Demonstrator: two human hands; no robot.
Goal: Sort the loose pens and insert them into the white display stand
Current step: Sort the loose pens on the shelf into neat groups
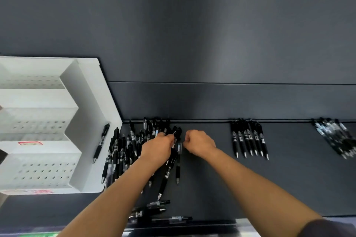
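The left hand (pixel 157 150) grips a few pens (pixel 176 131) atop the loose pile (pixel 123 152), just right of the white display stand (pixel 90 121); the right hand (pixel 200 143) is curled close beside, its hold unclear

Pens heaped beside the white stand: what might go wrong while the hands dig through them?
The left hand grips a pen in the loose pile; lifting it could drag neighbours along. A few pens lie near the front edge and might roll off. Stray ones could slide into the sorted row, mixing the groups.
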